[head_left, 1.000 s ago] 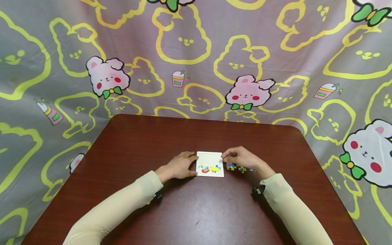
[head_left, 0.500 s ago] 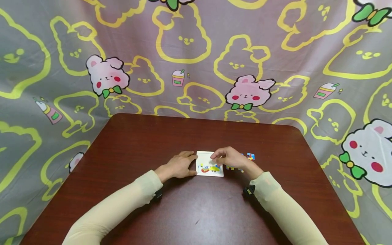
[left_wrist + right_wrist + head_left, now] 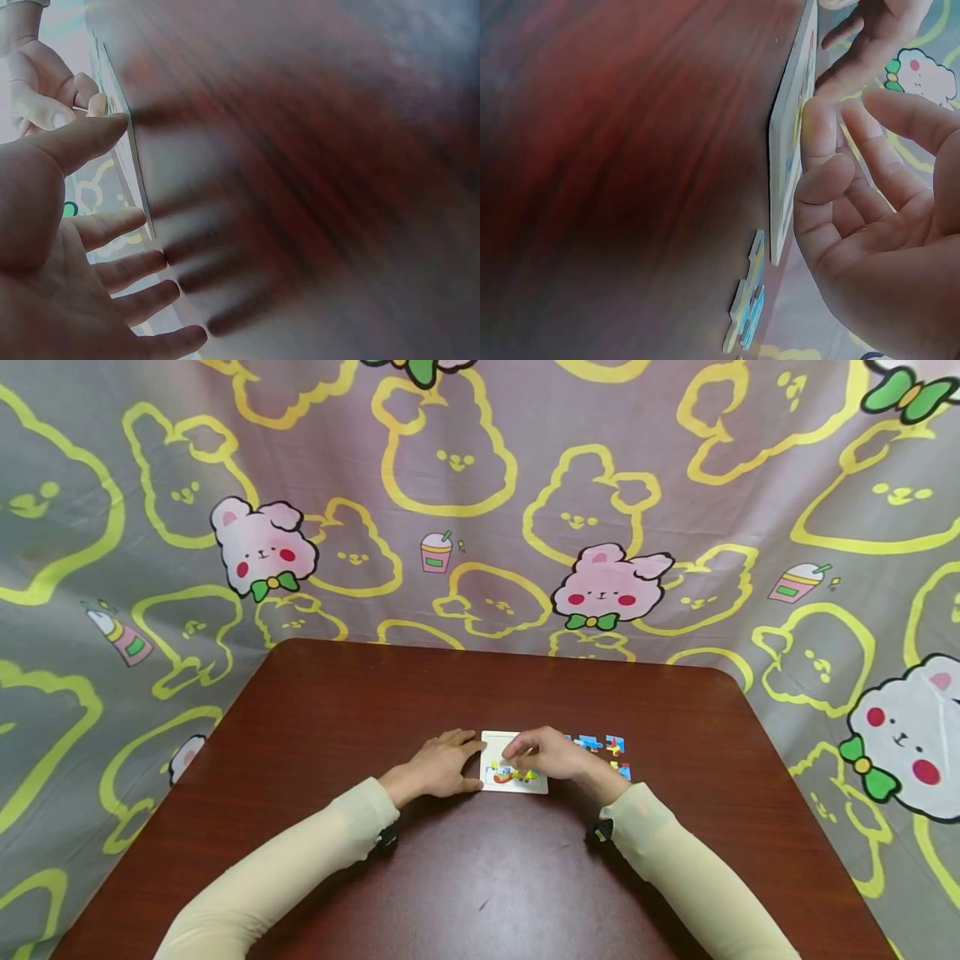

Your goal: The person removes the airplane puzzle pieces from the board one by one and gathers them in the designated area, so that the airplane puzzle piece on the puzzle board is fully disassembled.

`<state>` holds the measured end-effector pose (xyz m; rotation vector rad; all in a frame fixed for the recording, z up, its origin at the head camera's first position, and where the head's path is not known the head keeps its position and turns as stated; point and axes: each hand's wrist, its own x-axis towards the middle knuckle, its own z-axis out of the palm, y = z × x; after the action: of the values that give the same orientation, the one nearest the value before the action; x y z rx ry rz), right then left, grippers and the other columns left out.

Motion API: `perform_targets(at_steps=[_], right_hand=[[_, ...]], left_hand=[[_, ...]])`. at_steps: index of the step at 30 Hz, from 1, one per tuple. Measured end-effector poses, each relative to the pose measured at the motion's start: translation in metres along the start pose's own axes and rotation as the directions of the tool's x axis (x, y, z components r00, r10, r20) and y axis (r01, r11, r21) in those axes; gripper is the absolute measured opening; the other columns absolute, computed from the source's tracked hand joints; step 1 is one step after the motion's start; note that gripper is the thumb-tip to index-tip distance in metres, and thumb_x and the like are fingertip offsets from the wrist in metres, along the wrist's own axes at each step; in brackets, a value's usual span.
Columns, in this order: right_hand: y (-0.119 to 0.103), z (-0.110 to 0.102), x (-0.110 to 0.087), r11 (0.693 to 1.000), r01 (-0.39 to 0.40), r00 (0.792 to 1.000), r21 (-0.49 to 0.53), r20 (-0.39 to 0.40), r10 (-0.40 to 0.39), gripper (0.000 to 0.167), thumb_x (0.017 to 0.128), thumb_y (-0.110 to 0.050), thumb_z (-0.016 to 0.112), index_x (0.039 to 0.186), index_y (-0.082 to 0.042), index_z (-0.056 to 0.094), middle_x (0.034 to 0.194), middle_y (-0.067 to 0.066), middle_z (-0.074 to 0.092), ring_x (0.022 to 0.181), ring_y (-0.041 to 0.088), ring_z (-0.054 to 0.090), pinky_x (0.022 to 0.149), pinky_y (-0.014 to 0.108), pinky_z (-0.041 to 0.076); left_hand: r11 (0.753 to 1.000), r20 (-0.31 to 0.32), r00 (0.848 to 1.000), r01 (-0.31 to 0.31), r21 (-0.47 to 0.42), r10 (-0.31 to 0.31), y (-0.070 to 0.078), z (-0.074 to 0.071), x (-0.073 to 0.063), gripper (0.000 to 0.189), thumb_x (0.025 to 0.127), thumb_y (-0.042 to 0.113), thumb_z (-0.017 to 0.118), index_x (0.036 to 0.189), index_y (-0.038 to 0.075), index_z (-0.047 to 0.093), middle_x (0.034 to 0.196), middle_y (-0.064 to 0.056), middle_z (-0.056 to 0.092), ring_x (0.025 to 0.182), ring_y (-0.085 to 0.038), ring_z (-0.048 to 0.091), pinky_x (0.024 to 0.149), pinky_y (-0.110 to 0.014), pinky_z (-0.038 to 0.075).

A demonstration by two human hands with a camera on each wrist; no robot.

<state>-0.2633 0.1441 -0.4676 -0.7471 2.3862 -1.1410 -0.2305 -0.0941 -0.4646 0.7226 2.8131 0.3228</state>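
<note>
A square white puzzle tray [image 3: 513,737] lies on the table, its near part filled with colourful pieces showing red and yellow. My left hand [image 3: 442,766] rests at the tray's left side, fingers spread and fairly straight; in the left wrist view the left hand [image 3: 67,247] has its fingertips on the table and tray edge. Over the tray, my right hand [image 3: 551,754] pinches a small pale puzzle piece [image 3: 506,764] between thumb and fingers. In the right wrist view, the right hand [image 3: 870,202] has curled fingers that hide the piece.
Loose blue and yellow puzzle pieces [image 3: 615,744] lie right of the tray, partly covered by the right hand and wrist. The brown wooden table [image 3: 360,693] meets a patterned curtain [image 3: 495,543] behind.
My right hand has moved left from beside the loose pieces to over the tray, uncovering several pieces on the right. The left hand has stayed at the tray's left edge.
</note>
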Motion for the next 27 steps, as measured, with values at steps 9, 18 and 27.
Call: perform_targets(at_steps=[9, 18, 27], right_hand=[[0.0, 0.007, 0.003, 0.998, 0.045, 0.999, 0.037, 0.016, -0.046, 0.019, 0.089, -0.005, 0.068, 0.106, -0.002, 0.074, 0.099, 0.013, 0.076, 0.076, 0.007, 0.065, 0.066, 0.022, 0.052], [-0.003, 0.011, 0.006, 0.997, 0.043, 0.998, 0.064, 0.034, -0.045, 0.018, 0.089, -0.004, 0.066, 0.105, -0.001, 0.074, 0.093, 0.014, 0.076, 0.075, 0.007, 0.065, 0.067, 0.023, 0.053], [-0.004, 0.011, 0.006, 0.99, -0.015, 0.999, 0.142, 0.036, 0.01, 0.026, 0.085, 0.002, 0.062, 0.109, 0.002, 0.072, 0.099, 0.018, 0.075, 0.08, 0.013, 0.071, 0.066, 0.025, 0.053]], left_hand=[[1.0, -0.001, 1.0, -0.007, -0.021, 0.007, 0.001, 0.0, 0.0, 0.071, 0.089, 0.044, 0.072, 0.149, 0.013, 0.047, 0.159, -0.012, 0.039, 0.148, -0.035, 0.034, 0.113, -0.06, 0.037], [1.0, -0.007, 1.0, -0.009, -0.025, 0.009, 0.001, 0.0, 0.0, 0.071, 0.089, 0.043, 0.072, 0.148, 0.013, 0.048, 0.159, -0.013, 0.04, 0.148, -0.036, 0.035, 0.113, -0.06, 0.037], [1.0, -0.001, 1.0, -0.005, -0.023, 0.005, 0.002, -0.001, 0.0, 0.071, 0.089, 0.044, 0.072, 0.148, 0.013, 0.048, 0.159, -0.013, 0.04, 0.148, -0.035, 0.035, 0.113, -0.06, 0.037]])
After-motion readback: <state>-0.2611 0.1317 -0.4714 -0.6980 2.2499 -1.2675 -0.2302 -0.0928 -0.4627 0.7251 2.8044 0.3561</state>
